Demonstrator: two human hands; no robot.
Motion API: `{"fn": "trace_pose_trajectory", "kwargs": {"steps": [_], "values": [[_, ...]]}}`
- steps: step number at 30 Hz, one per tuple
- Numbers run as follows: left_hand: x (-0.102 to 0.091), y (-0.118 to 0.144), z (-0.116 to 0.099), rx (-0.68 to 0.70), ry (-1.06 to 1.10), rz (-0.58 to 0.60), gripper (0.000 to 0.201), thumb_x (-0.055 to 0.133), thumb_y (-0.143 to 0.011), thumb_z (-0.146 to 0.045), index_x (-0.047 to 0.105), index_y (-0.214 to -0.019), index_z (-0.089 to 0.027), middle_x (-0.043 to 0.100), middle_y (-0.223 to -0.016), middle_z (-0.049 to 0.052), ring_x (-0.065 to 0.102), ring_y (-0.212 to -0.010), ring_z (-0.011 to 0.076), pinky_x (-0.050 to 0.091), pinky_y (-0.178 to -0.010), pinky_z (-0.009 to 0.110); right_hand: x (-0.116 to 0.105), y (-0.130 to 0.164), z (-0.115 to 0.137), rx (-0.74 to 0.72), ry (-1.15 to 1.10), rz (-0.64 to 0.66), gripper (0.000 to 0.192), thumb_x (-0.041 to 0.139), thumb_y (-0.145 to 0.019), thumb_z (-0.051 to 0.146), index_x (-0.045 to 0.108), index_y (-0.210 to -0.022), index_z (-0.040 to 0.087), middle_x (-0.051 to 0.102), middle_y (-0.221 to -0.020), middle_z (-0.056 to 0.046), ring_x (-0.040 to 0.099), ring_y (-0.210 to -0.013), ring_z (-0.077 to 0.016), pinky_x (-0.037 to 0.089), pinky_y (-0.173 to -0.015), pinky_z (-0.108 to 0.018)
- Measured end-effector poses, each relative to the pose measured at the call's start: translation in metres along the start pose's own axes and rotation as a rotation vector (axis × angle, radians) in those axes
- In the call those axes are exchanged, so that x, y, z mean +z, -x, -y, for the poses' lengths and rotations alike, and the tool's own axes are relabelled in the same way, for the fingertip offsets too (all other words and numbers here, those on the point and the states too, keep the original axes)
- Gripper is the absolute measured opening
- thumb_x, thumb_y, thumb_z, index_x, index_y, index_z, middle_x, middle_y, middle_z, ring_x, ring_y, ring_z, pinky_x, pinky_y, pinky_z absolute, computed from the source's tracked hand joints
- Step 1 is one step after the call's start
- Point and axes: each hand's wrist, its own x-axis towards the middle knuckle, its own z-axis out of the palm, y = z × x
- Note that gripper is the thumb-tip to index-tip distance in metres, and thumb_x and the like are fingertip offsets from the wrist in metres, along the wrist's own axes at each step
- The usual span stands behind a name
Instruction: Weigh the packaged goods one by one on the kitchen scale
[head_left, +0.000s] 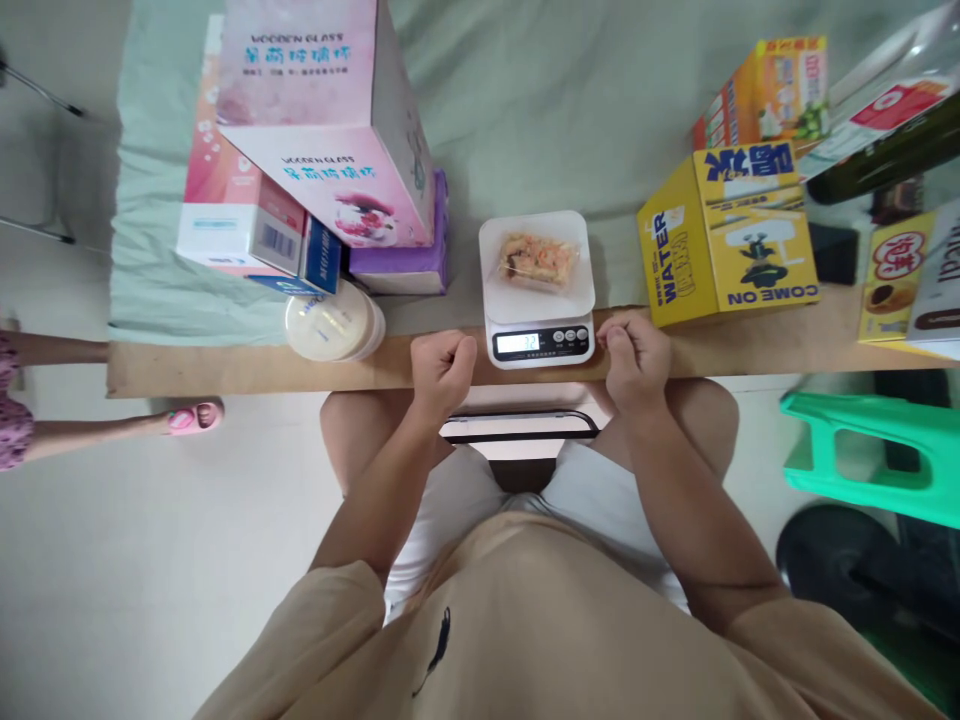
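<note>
My left hand [442,368] rests on the wooden table edge [247,368], just left of the white kitchen scale [538,300], curled into a loose fist and holding nothing. My right hand [636,358] sits just right of the scale, fingers curled in narrow, knuckles close to its button panel; whether it touches the scale I cannot tell. On the scale's platform lies 1 wrapped pastry [538,260], and the display below it is lit. Further left of the scale stand a round lidded tub [334,325] and a pink box [330,120]. Right of the scale stands a yellow box [731,235].
</note>
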Motion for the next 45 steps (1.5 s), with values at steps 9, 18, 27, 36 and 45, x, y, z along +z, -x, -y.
{"fn": "trace_pose_trajectory", "kwargs": {"steps": [9, 18, 27, 36, 45], "values": [[0.006, 0.002, 0.006, -0.002, -0.132, 0.002, 0.045, 0.050, -0.087, -0.018, 0.020, -0.054, -0.016, 0.020, -0.050, -0.004, 0.019, -0.048, 0.0034, 0.017, -0.051, 0.027, 0.001, -0.002, 0.005, -0.011, 0.041, 0.035, 0.026, 0.053, -0.093, 0.032, 0.063, -0.073, 0.018, 0.062, -0.068, 0.000, 0.055, -0.064, -0.0113, 0.039, -0.061, -0.025], [0.005, 0.000, 0.004, 0.008, -0.150, 0.005, 0.046, 0.052, -0.087, -0.018, 0.024, -0.050, -0.016, 0.023, -0.047, -0.005, 0.024, -0.046, 0.0036, 0.019, -0.052, 0.027, 0.000, -0.006, 0.017, -0.097, 0.103, 0.055, 0.025, 0.052, -0.093, 0.032, 0.060, -0.074, 0.018, 0.061, -0.068, 0.000, 0.055, -0.064, -0.0115, 0.041, -0.062, -0.025], [0.002, 0.001, 0.005, -0.009, -0.090, 0.009, 0.047, 0.051, -0.088, -0.021, 0.024, -0.049, -0.017, 0.024, -0.046, -0.005, 0.024, -0.046, 0.0038, 0.020, -0.052, 0.027, 0.046, -0.075, 0.056, -0.285, 0.494, 0.211, 0.024, 0.063, -0.088, 0.031, 0.064, -0.109, 0.020, 0.065, -0.119, -0.011, 0.060, -0.114, -0.0264, 0.048, -0.107, -0.047], [0.004, -0.023, -0.009, 0.104, 0.005, -0.112, 0.034, 0.045, -0.099, -0.040, 0.054, -0.075, -0.019, 0.059, -0.075, 0.002, 0.057, -0.076, 0.0116, 0.047, -0.074, 0.026, 0.041, -0.081, 0.033, -0.250, 0.400, 0.150, 0.039, 0.051, -0.097, 0.044, 0.055, -0.128, 0.021, 0.060, -0.135, -0.013, 0.054, -0.133, -0.0256, 0.042, -0.121, -0.053], [0.060, -0.058, -0.021, -0.175, -0.083, 0.140, 0.080, 0.041, -0.093, -0.076, 0.048, -0.147, -0.018, 0.037, -0.167, 0.018, 0.029, -0.162, 0.0306, 0.024, -0.136, 0.047, 0.046, -0.026, 0.032, -0.070, 0.442, 0.157, 0.063, 0.042, -0.098, 0.054, 0.040, -0.152, 0.020, 0.049, -0.157, -0.015, 0.045, -0.149, -0.0308, 0.035, -0.126, -0.059]]}}
